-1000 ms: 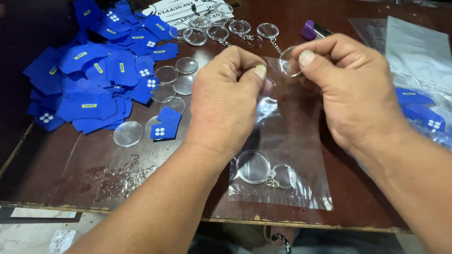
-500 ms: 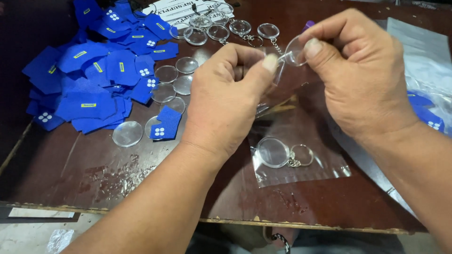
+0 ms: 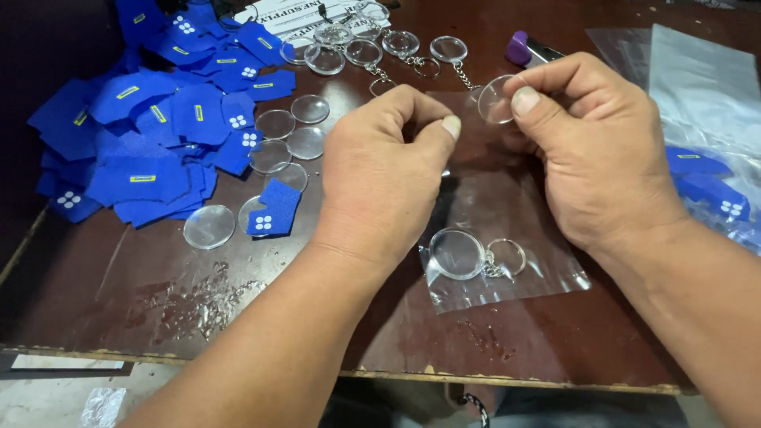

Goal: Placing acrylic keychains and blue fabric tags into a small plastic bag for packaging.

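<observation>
Both hands up over desk centre, working clear plastic bag (image 3: 507,214).

Left hand (image 3: 384,178) pinched bag's upper edge between thumb and fingers, clenched on the plastic. Right hand (image 3: 590,150) gripped a clear round disc (image 3: 495,99) between thumb and forefinger at bag's mouth. Inside bag's lower end, resting on desk (image 3: 158,317) near front edge: clear round keychain (image 3: 458,254) with chain and metal ring (image 3: 507,256). Heap of blue cards (image 3: 151,135) toward left edge, loose clear discs (image 3: 208,227) just beside it. More keychains (image 3: 365,43) along far edge, purple-capped object (image 3: 527,49) near them. Stack of clear bags (image 3: 697,87) at right edge, blue-filled ones (image 3: 705,186) below.
</observation>
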